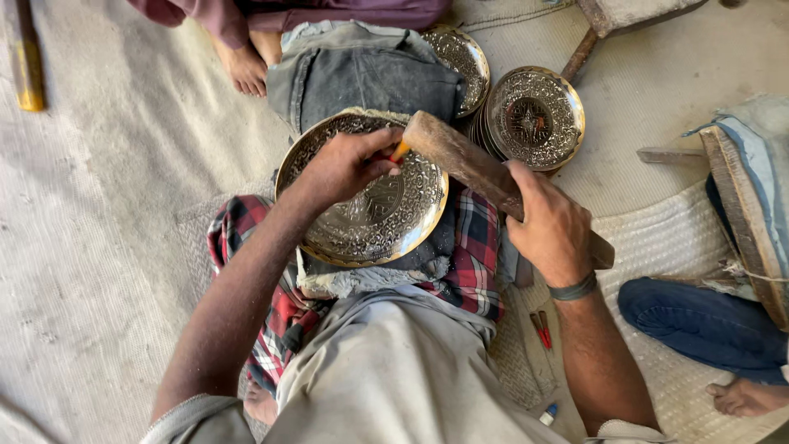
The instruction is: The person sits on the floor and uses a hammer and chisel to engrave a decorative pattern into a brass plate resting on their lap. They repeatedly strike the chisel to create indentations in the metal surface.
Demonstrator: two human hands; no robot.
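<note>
A round engraved brass plate (362, 222) rests on my lap over a plaid cloth (472, 255). My left hand (345, 164) pinches a small orange-tipped chisel (399, 151) against the plate's upper part. My right hand (552, 226) grips a thick wooden mallet (468, 160) by its shaft. The mallet's blunt end sits right beside the chisel's top. A dark band circles my right wrist.
A stack of engraved plates (534, 115) lies at the upper right, another plate (462, 53) beside folded denim (362, 70). A person's bare foot (245, 66) is at the top, another person's leg in jeans (707, 325) at right. Small red tools (541, 329) lie on the woven mat.
</note>
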